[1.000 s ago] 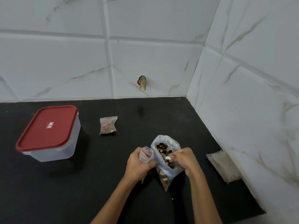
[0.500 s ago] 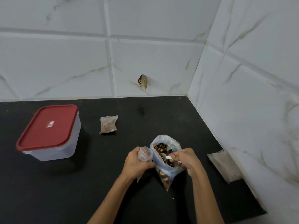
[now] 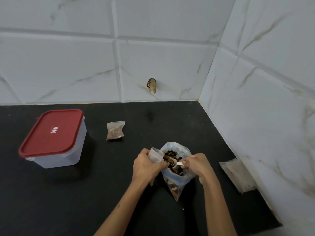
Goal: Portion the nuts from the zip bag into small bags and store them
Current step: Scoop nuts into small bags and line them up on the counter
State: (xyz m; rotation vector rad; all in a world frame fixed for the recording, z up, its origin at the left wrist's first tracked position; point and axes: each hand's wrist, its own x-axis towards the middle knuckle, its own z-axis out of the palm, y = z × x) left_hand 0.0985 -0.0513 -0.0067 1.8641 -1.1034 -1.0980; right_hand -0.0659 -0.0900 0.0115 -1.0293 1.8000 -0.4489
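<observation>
From the head view, the right hand (image 3: 198, 165) pinches a white scoop (image 3: 175, 163) loaded with nuts inside the zip bag (image 3: 177, 178) standing on the tabletop (image 3: 68, 193). The small bag (image 3: 156, 155), its mouth open, lies just left of the scoop, grasped in the left hand (image 3: 147, 165). The scoop's handle points right, bowl toward that mouth.

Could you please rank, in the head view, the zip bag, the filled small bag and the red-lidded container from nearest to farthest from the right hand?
From the right hand:
1. Zip bag, right beside it.
2. Filled small bag, farther back left.
3. Red-lidded container, far left.
</observation>
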